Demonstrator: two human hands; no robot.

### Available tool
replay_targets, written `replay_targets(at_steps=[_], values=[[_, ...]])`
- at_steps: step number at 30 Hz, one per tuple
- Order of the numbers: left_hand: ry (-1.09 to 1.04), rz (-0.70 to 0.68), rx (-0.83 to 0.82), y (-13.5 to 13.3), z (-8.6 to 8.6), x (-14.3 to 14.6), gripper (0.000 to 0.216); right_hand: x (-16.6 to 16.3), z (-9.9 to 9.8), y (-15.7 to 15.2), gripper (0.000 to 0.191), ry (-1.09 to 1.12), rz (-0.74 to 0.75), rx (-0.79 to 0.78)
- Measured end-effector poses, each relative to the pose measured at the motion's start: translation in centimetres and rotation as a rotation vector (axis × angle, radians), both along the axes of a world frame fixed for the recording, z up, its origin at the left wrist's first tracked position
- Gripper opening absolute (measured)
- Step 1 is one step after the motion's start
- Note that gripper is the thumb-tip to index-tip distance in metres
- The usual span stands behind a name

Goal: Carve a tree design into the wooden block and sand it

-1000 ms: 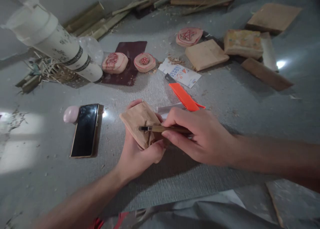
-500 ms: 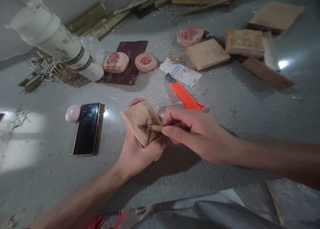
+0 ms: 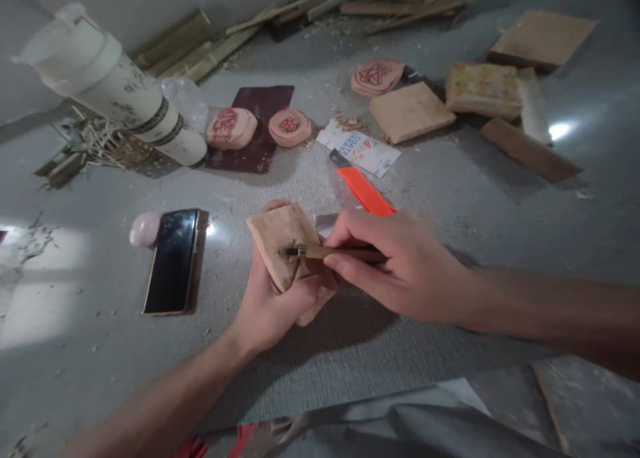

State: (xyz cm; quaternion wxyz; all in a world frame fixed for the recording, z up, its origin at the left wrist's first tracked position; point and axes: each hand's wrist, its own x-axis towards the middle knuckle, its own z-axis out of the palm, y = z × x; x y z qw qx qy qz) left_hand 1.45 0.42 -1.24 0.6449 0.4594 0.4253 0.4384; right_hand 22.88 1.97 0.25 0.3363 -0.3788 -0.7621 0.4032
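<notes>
A pale wooden block [image 3: 277,228] with dark cut lines on its upper face is gripped in my left hand [image 3: 273,308], the thumb pressed along its near side. My right hand [image 3: 400,261] is closed around a carving tool [image 3: 317,252] with a wooden handle and a short metal tip. That tip lies over the carved lines at the middle of the block; whether it touches the wood is hard to make out. Just beyond my right hand lies an orange utility knife [image 3: 365,190], its handle end hidden behind the hand.
A phone [image 3: 170,261] lies left beside a pinkish rounded object [image 3: 145,230]. Behind are a white tumbler [image 3: 145,108], dark sandpaper [image 3: 245,158], carved pieces with red lines [image 3: 289,126], a printed white sheet [image 3: 383,157] and wooden blocks [image 3: 413,111]. Bamboo strips [image 3: 220,55] lie at the back.
The block has turned slightly in my left hand, showing more of its lower end. My right hand has changed the tool's angle, showing more handle, and now covers the knife's end.
</notes>
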Motion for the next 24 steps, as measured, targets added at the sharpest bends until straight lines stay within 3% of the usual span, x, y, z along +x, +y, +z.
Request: replay_targets(at_steps=[13,21,24], values=[[0.077,-0.015,0.054,0.0,0.7,0.6,0.075,-0.2,-0.1,-0.2,0.025,-0.013,0.007,-0.001],[0.235,0.03,0.185,0.2,1.0,1.0,0.075,-1.2,-0.3,-1.1,0.023,0.238,0.01,-0.386],[0.366,0.104,0.296,0.3,0.9,0.7,0.068,-1.3,-0.6,-1.4,0.026,0.27,0.03,-0.45]])
